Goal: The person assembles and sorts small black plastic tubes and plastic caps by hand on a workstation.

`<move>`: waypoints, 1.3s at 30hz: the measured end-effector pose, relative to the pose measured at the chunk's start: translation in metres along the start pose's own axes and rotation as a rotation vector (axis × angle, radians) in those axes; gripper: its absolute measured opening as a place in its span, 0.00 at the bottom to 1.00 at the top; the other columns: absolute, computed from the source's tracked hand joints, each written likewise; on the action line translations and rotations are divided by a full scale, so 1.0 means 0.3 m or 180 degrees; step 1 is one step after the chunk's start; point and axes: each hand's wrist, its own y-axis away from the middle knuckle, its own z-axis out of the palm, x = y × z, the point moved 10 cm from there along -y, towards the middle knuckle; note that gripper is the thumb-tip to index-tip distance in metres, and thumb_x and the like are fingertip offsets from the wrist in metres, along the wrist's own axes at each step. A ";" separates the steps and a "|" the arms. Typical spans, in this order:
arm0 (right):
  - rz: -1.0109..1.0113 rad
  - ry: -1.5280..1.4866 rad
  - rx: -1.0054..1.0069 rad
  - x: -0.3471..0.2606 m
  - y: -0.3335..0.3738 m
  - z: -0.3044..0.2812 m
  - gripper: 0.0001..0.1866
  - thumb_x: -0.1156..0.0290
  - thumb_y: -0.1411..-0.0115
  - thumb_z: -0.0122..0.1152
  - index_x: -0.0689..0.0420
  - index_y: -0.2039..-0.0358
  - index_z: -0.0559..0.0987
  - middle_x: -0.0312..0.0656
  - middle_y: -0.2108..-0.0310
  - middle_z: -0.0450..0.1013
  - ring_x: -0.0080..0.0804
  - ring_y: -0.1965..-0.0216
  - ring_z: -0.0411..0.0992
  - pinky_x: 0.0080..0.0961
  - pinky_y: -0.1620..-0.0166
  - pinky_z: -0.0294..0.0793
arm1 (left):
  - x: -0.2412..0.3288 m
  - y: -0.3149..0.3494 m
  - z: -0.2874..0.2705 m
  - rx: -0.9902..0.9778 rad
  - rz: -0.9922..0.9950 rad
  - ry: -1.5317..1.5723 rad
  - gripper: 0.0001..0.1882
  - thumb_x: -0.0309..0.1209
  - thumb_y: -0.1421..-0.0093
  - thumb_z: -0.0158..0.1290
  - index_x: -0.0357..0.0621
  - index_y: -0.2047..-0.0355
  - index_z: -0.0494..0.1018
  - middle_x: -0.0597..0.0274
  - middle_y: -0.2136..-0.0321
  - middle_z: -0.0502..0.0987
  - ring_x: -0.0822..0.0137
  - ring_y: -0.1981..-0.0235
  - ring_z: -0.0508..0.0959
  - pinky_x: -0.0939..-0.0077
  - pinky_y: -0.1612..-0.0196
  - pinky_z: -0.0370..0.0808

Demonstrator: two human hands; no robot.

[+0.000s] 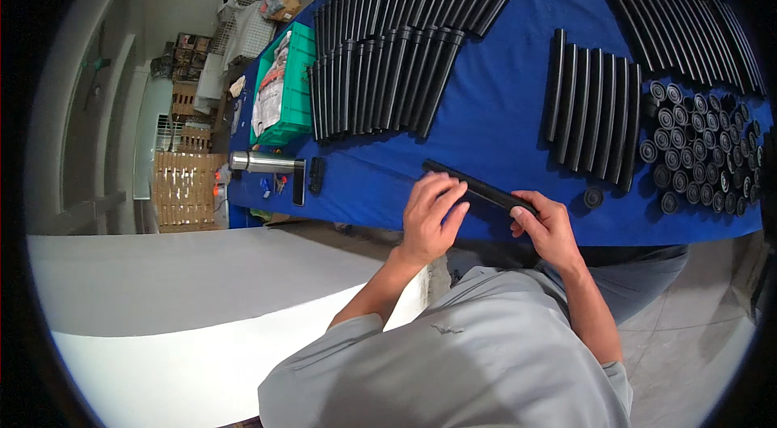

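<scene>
A black tube (489, 192) slants across the near edge of the blue-covered table, in front of me. My right hand (552, 232) is closed around its near right end, thumb and fingers gripping it. My left hand (429, 217) is by the tube's far left part. Its fingertips lie against the near side of the tube, the fingers slightly curled and the thumb standing apart, so it looks open. Beyond the tube, to the right, lies a row of several similar black tubes (595, 104). A single round black cap (593, 198) sits close to that row.
Many capped black tubes (388, 84) lie in two rows at the far left. Round black caps (688, 157) cluster at the right, with more tubes (664, 31) behind. At left are a green crate (298, 92), a steel flask (263, 161) and a phone (299, 183). Blue cloth (494, 96) covers the table.
</scene>
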 end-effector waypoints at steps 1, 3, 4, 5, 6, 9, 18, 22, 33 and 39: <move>-0.0047 -0.0161 0.0137 0.005 0.001 -0.019 0.16 0.70 0.34 0.58 0.69 0.52 0.77 0.40 0.74 0.77 0.23 0.73 0.75 0.21 0.67 0.77 | 0.007 0.022 -0.004 0.0034 -0.0006 0.0049 0.15 0.25 0.44 0.60 0.38 0.55 0.78 0.54 0.58 0.78 0.57 0.57 0.78 0.59 0.50 0.75; 0.0066 -0.0339 0.0100 0.031 -0.008 -0.027 0.17 0.68 0.33 0.57 0.67 0.49 0.76 0.40 0.69 0.77 0.24 0.70 0.76 0.22 0.63 0.78 | -0.111 0.126 0.158 -0.1166 -0.1481 0.1511 0.11 0.25 0.42 0.61 0.36 0.59 0.78 0.55 0.60 0.79 0.62 0.61 0.80 0.67 0.58 0.78; 0.0011 -0.0611 -0.0057 0.026 -0.012 -0.010 0.18 0.68 0.32 0.57 0.67 0.48 0.75 0.40 0.67 0.77 0.23 0.68 0.75 0.22 0.62 0.77 | -0.162 0.218 0.274 -0.1574 -0.2600 0.2605 0.12 0.28 0.41 0.62 0.36 0.58 0.77 0.57 0.61 0.80 0.66 0.65 0.80 0.72 0.62 0.78; -0.0046 -0.0880 -0.0203 0.016 -0.013 0.002 0.18 0.67 0.32 0.56 0.67 0.47 0.75 0.40 0.65 0.77 0.23 0.67 0.75 0.23 0.61 0.77 | -0.166 0.267 0.344 -0.1461 -0.3338 0.4023 0.16 0.30 0.41 0.63 0.36 0.54 0.76 0.57 0.54 0.79 0.65 0.59 0.81 0.72 0.60 0.79; -0.0099 -0.0883 -0.0327 0.006 -0.019 0.012 0.18 0.67 0.31 0.56 0.67 0.47 0.74 0.40 0.65 0.77 0.23 0.66 0.74 0.23 0.60 0.77 | -0.144 0.226 0.355 -0.1213 -0.3219 0.4437 0.19 0.30 0.41 0.63 0.38 0.51 0.75 0.55 0.50 0.77 0.63 0.55 0.80 0.70 0.57 0.79; -0.0271 -0.0611 -0.0350 -0.009 -0.010 0.004 0.19 0.66 0.32 0.57 0.65 0.46 0.73 0.38 0.65 0.77 0.21 0.67 0.73 0.21 0.64 0.76 | -0.073 0.126 0.445 -0.1082 -0.2853 0.5411 0.21 0.32 0.41 0.62 0.42 0.48 0.73 0.50 0.43 0.72 0.58 0.47 0.77 0.64 0.51 0.79; -0.0721 0.3653 0.1581 -0.299 0.203 -0.193 0.25 0.66 0.42 0.67 0.56 0.45 0.73 0.47 0.57 0.73 0.42 0.65 0.76 0.34 0.69 0.78 | -0.093 0.009 0.556 -0.0793 -0.2110 0.6686 0.14 0.30 0.36 0.56 0.48 0.50 0.71 0.39 0.44 0.72 0.43 0.42 0.73 0.48 0.41 0.74; -0.0235 0.4318 0.1351 -0.216 0.178 -0.231 0.26 0.66 0.43 0.66 0.55 0.44 0.72 0.50 0.49 0.68 0.48 0.53 0.73 0.39 0.61 0.80 | -0.078 0.025 0.578 -0.0862 -0.2161 0.6685 0.14 0.30 0.35 0.56 0.47 0.50 0.71 0.39 0.45 0.73 0.42 0.45 0.75 0.49 0.43 0.76; 0.0121 0.2860 0.1288 -0.144 0.126 -0.276 0.23 0.77 0.46 0.67 0.63 0.50 0.69 0.49 0.57 0.70 0.42 0.61 0.75 0.31 0.59 0.77 | -0.115 0.051 0.569 -0.0572 -0.2189 0.6616 0.14 0.32 0.36 0.56 0.46 0.50 0.71 0.38 0.48 0.75 0.43 0.46 0.76 0.49 0.45 0.78; -0.0016 0.0280 0.1007 -0.057 0.092 -0.226 0.24 0.81 0.38 0.60 0.64 0.42 0.67 0.41 0.55 0.71 0.23 0.57 0.74 0.21 0.53 0.74 | -0.076 0.013 0.588 -0.0716 -0.2061 0.6670 0.13 0.31 0.36 0.57 0.46 0.52 0.71 0.41 0.49 0.76 0.48 0.45 0.76 0.50 0.44 0.77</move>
